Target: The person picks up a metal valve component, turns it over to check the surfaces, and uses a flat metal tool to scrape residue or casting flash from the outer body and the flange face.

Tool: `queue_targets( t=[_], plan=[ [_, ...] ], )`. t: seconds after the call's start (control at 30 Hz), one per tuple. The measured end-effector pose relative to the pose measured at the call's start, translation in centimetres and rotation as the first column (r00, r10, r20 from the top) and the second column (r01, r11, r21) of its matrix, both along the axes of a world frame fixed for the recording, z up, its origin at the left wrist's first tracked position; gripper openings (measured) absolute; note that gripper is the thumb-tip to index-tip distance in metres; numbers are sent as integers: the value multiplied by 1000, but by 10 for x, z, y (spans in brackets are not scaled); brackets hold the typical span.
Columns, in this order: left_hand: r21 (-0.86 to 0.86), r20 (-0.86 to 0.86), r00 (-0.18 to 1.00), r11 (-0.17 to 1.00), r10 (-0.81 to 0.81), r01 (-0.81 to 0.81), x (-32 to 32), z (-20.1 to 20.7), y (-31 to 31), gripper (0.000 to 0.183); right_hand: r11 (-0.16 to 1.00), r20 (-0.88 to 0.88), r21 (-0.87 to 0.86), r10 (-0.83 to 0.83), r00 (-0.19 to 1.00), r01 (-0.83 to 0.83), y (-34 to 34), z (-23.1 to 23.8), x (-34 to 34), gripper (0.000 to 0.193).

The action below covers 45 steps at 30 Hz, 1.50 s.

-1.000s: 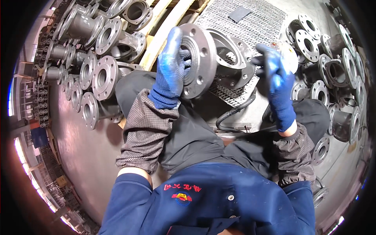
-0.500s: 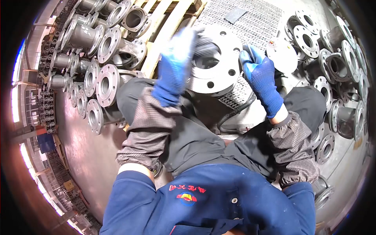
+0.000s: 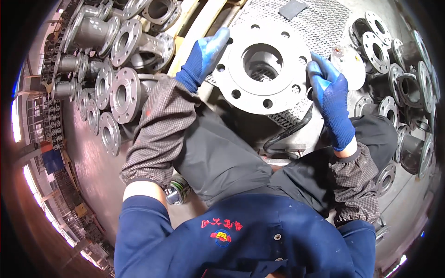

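Note:
In front of me is a large pale grey metal pipe flange with a wide bore and several bolt holes around its face. My left hand, in a blue coated work glove, is at the flange's left rim, its thumb side against the edge and its other fingers mostly hidden. At the opposite rim my right hand, gloved alike, has its fingers bent around the edge. The flange lies over an expanded-metal mesh sheet, which shows through the bore.
Grey flanged pipe fittings are stacked on the left beside a wooden pallet. More flanged fittings crowd the right. A pale round disc, a dark flat pad and a black corrugated hose lie near the mesh.
My left hand, blurred over the flange's left side before, is now at its left rim. My right hand stays by the right rim. The view has shifted slightly.

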<state>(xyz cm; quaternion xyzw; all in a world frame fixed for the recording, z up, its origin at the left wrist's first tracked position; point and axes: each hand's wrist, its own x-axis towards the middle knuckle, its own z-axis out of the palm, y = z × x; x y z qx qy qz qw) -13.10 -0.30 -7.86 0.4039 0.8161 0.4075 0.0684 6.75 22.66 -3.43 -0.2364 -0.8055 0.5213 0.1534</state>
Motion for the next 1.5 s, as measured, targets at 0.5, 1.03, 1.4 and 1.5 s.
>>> queue_targets(
  t=[0.5, 1.03, 1.4, 1.5],
  plan=[
    [-36, 421, 907, 998, -29, 48, 124, 99, 86, 38, 959, -115, -82, -281, 953, 273, 38, -40, 87, 29],
    [223, 64, 993, 972, -97, 81, 14, 51, 136, 30, 855, 83, -442, -264, 961, 273, 95, -32, -9, 43],
    [367, 868, 490, 776, -86, -513, -11, 12, 21, 43, 965, -115, -220, -169, 979, 141, 10, 5, -64, 37],
    [406, 873, 465, 746, -146, -528, 0, 11, 12, 46, 883, -186, -462, -188, 964, 83, -15, 15, -68, 27]
  ],
)
